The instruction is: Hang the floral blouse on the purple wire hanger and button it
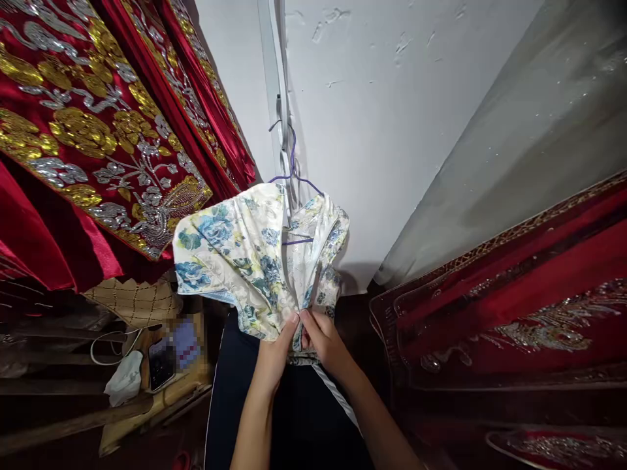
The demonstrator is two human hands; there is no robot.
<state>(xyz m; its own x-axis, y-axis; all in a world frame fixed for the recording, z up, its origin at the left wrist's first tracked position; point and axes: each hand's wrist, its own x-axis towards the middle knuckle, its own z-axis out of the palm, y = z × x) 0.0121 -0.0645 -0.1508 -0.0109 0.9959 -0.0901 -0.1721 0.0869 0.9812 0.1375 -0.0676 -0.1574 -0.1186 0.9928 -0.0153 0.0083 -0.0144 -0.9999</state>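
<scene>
A white short-sleeved floral top (220, 235) with blue roses and green leaves drapes over a thin purple hanger (293, 156) in front of me. Its front falls open at the neck in a deep V, showing the hanger's lower bar. At the bottom of that V, my left hand (279, 346) pinches one front edge between thumb and fingers. Close beside it, my right hand (321, 339) grips the other edge, thumb on top. The two thumbs almost meet, and the fabric between the fingertips is mostly hidden. Below my hands the top's lower hem is partly covered.
Pale straps (274, 65) run down the white wall (372, 130) to the hanger. Red cloth with gold and silver sequins (83, 130) hangs at left; more red embroidered fabric (514, 313) lies right. A phone (161, 362) and white tissue (125, 378) rest on a wooden stool (161, 411).
</scene>
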